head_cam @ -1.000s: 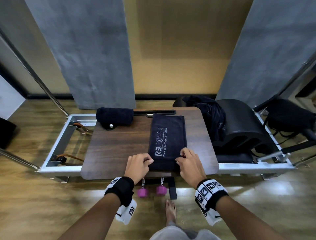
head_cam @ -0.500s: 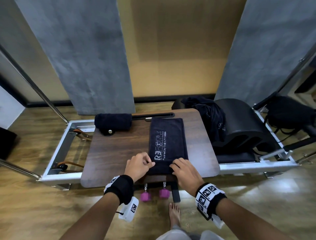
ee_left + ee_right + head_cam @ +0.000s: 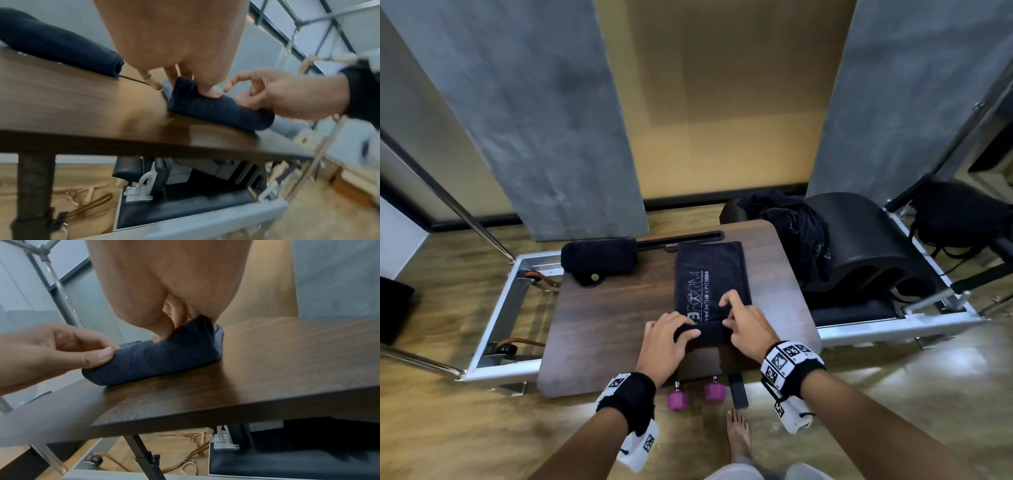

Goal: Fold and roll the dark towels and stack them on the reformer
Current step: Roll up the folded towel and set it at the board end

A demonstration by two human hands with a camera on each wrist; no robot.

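Now hands (image 3: 703, 334) at towel's (image 3: 710, 274) rolled edge.

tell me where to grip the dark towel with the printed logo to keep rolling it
Take the dark logo-printed towel at the two ends of its rolled near edge, coming from the near side with fingers over the top. The roll lies crosswise on the brown wooden board; the flat part stretches away.

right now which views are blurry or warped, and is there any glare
Head view: sharp at the towel, pillars bowed by the wide lens, glare on the floor. Left wrist view: motion-smeared, the board streaky. Right wrist view: towel crisp, the board's near edge soft.
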